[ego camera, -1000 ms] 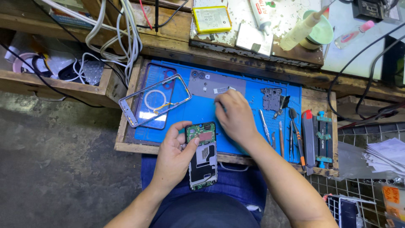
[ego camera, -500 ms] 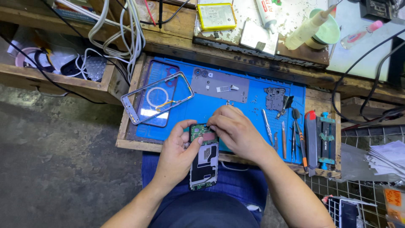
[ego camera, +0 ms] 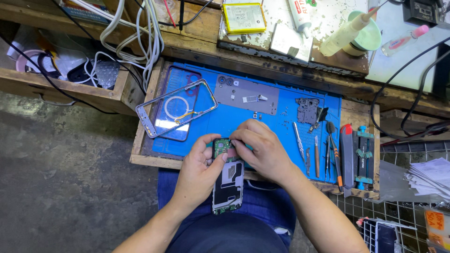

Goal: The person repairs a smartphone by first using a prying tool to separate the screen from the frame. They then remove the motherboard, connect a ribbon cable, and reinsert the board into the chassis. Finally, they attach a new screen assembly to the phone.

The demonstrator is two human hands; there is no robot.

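Two bare hands on an opened phone at the blue mat's near edge

Both hands closed around one opened smartphone body with exposed green circuit board and grey metal shielding (ego camera: pixel 228 180), lying lengthwise over the front lip of the wooden tray and above the blue-trousered lap. Left hand (ego camera: pixel 199 171) curled along the phone's left side, thumb pressed onto the upper left of the board, fingers wrapped underneath and out of sight. Right hand (ego camera: pixel 262 150) arched over the phone's top end, fingertips pinched together on the green board; whether anything small sits between those fingertips, cannot tell.

Spread beneath and beyond: bright blue rubber work mat (ego camera: pixel 281 124) filling the shallow wooden tray (ego camera: pixel 138 140). Left on the mat, tilted silver phone frame with a white ring coil inside (ego camera: pixel 176 114), resting partly over a dark rectangular recess. Further back, flat grey rear cover plate with camera holes (ego camera: pixel 247 94). Right of centre, small dark metal bracket plate (ego camera: pixel 307 110). Along the right side, row of slim metal tweezers and screwdrivers (ego camera: pixel 318 157), just beside the right wrist, then a red-tipped black tool and a blue clamp jig (ego camera: pixel 364 157).

On the worn bench behind: yellow-edged flat battery pack (ego camera: pixel 243 18), white glue tube, pale green cup with a syringe-like applicator (ego camera: pixel 365 30). Left, tangle of white and grey cables (ego camera: pixel 136 33) hanging over a wooden box.
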